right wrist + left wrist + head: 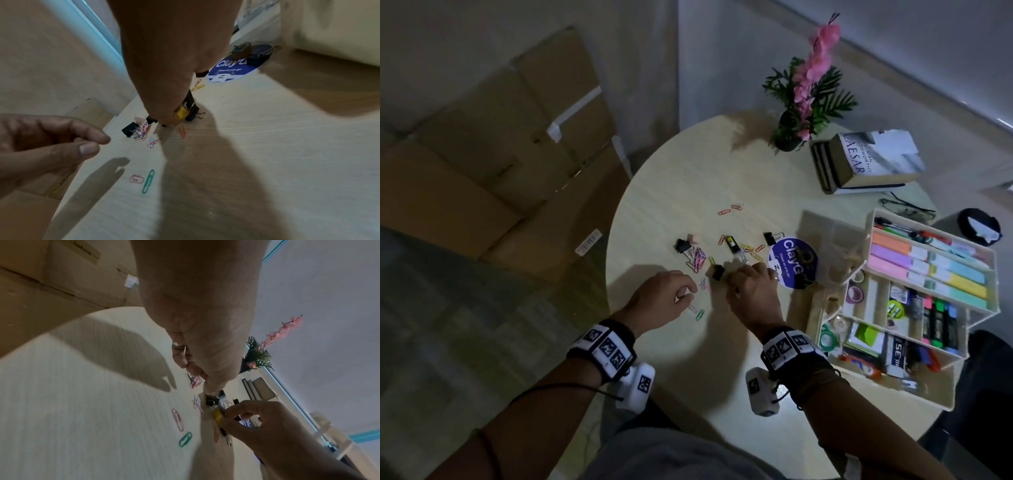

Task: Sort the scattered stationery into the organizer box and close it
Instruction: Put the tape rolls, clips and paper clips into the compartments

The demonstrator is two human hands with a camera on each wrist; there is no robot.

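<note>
On the table (688,171): one organizer box (995,274), one potted plant (804,102).

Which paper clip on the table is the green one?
The green paper clip, lying beside a pink paper clip near the left hand, nearest the person. The other clips lie farther in, around the black binder clips.

A pale round table (671,178) stands in a dim room against plain grey walls (893,51). Large cardboard boxes (500,154) are stacked just beside it, over a grey floor (448,325). Dark shadows lie across the tabletop.
</note>
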